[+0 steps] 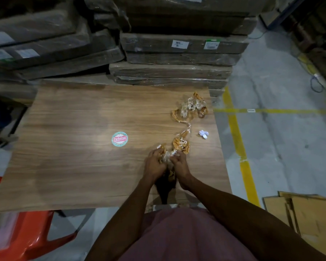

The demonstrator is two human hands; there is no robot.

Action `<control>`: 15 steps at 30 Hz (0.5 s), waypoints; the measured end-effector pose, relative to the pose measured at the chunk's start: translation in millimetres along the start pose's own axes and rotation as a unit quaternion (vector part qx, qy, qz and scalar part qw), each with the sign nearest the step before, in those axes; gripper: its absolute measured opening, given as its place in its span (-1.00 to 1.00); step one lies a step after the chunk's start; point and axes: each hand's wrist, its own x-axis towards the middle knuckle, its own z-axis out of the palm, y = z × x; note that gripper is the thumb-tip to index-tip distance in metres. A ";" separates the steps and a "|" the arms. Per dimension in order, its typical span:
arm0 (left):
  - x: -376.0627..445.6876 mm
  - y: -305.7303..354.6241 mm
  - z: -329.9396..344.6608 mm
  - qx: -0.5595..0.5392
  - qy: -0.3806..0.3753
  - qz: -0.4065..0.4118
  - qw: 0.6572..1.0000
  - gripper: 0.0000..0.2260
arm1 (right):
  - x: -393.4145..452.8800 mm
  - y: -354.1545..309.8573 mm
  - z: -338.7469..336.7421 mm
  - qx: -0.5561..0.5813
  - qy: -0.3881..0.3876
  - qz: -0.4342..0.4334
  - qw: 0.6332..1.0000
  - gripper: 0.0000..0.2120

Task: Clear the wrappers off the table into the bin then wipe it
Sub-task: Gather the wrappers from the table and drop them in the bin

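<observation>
Head view – left hand (154, 163) and right hand (180, 164) both clutching one wrapper string (184, 129), one white scrap (203, 134), one round sticker (120, 139)

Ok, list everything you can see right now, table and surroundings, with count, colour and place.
wooden table: one, brown wood grain, centre.
wrapper strip: one long crumpled chain, orange and clear, running from the table's far right corner to the hands.
paper scrap: one, white, crumpled, near the table's right edge.
round sticker: one, green rim with red band, mid-table.
wrapped flat boxes: several stacks, brown, behind the table.
plastic stool: one, red, lower left, below the table edge.
cardboard sheets: a few, tan, on the floor at right.
floor lines: yellow, on grey floor at right.
bin: none in view.
left hand: grips the strip's near end.
right hand: grips the same end.
</observation>
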 end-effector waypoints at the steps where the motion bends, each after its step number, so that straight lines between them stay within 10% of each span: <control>1: -2.2 2.2 -3.9 -0.034 0.006 -0.003 0.999 -0.31 | -1.2 0.8 5.3 0.009 -0.007 0.002 1.000 -0.63; 15: -10.4 34.5 -54.0 -0.396 0.138 0.052 0.906 -0.59 | -21.7 -56.1 80.9 -0.025 0.048 -0.107 0.993 -0.73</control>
